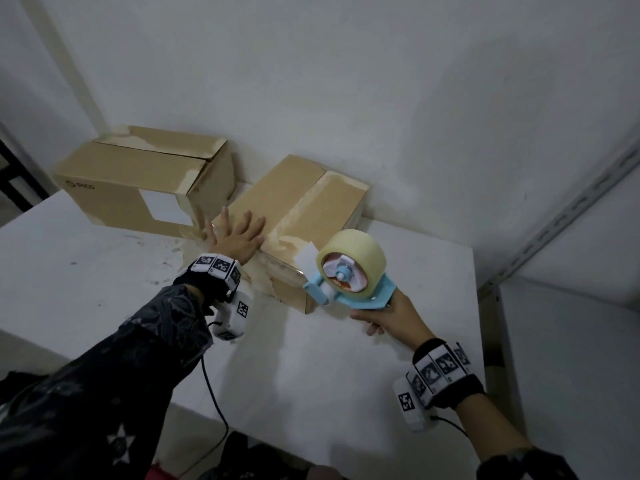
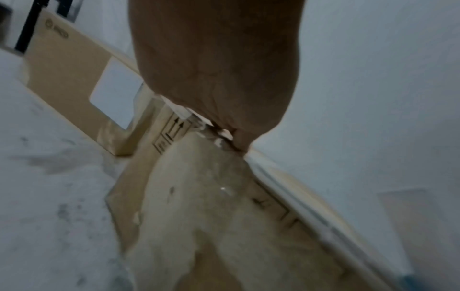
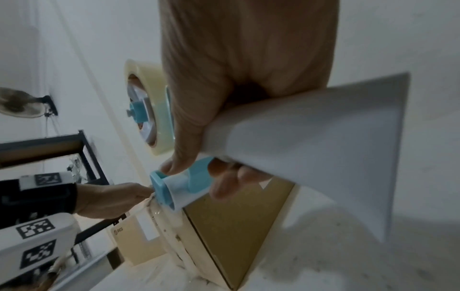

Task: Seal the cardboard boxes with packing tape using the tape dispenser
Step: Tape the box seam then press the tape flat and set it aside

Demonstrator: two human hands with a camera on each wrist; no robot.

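On the white worktop (image 1: 329,358) in front of me sit two cardboard boxes, both against the wall. My left hand (image 1: 235,237) lies flat on the top of the nearer box (image 1: 298,206), fingers straight and spread, palm pressing down on the left flap near its front edge. A glossy strip of old tape runs along that box's centre seam, and torn tape residue whitens its front corner. My right hand (image 1: 384,315) is wrapped round the handle of the tape dispenser (image 1: 349,282), thumb and fingers curled about the grip; the right wrist view shows my thumb reaching the blue roller end. I hold the dispenser just in front of the nearer box's front right corner, with its roller end close to the box edge, though I cannot tell whether it touches. Its roll of clear tape (image 1: 356,251) stands upright above the blue frame. The farther box (image 1: 138,178) rests to the left, apart from my hands, a white label (image 1: 166,206) on its side.
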